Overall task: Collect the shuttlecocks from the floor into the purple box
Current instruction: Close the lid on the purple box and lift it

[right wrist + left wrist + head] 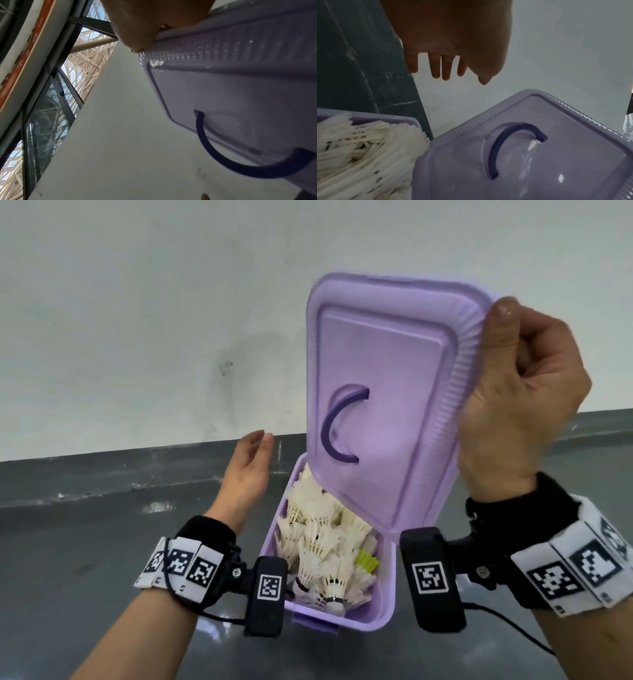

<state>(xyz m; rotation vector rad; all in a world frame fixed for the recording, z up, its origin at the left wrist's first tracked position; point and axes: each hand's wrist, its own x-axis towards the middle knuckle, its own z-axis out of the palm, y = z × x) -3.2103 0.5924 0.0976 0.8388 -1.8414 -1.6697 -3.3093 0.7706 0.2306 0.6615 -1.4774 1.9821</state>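
The purple box [385, 607] stands on the grey floor, packed with several white shuttlecocks [322, 539] and one yellow-green one [366, 561]. Its purple lid [387, 405], with a dark purple handle [337, 428], is raised above the box and tilted. My right hand [520, 392] grips the lid's ribbed right edge, thumb on the front. My left hand [245, 477] hovers just left of the box with straight fingers and holds nothing. In the left wrist view the lid [530, 155] hangs beside the shuttlecocks [359, 148]. The right wrist view shows the lid [240, 88] from below.
A pale wall [154, 320] rises right behind the box, with a dark skirting strip [102, 474] at its foot. Grey floor [85, 559] spreads left of and in front of the box. A window with metal framing [51, 108] appears in the right wrist view.
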